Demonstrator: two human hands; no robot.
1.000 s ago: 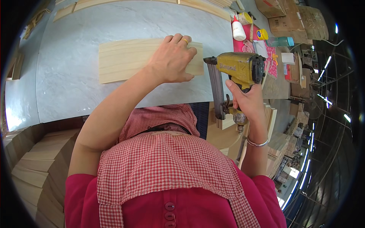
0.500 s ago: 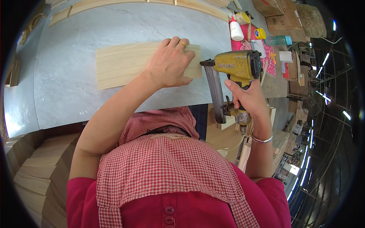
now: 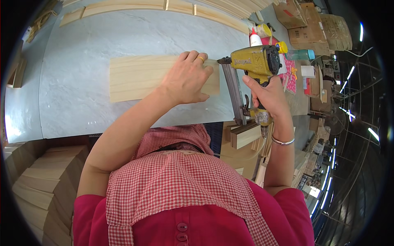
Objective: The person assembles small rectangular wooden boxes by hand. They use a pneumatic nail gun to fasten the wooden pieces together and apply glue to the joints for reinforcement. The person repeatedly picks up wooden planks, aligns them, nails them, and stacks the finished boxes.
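Observation:
A pale, thin rectangular wooden board [image 3: 135,78] lies on the grey marbled tabletop [image 3: 82,119]. Across its right part sits my left hand [image 3: 187,80], fingers curled at the far edge and thumb by the near edge, gripping it. My right hand [image 3: 269,97] is wrapped round the handle of a yellow and black nail gun [image 3: 249,60]. The gun's nose is at the far right corner of the board; whether it touches I cannot tell. Its long grey magazine slants toward me, past the table's front edge.
Long wooden strips [image 3: 123,6] line the far side of the table. Beyond the nail gun stand a white glue bottle [image 3: 255,39], a teal bottle [image 3: 299,54] and cardboard boxes [image 3: 308,35]. Stacked wood [image 3: 45,180] is below left, with wooden pieces [image 3: 245,137] below right.
The nail gun has shifted from the middle of the board's right end to its far right corner. My left hand keeps its place on the board. The whole view has shifted slightly.

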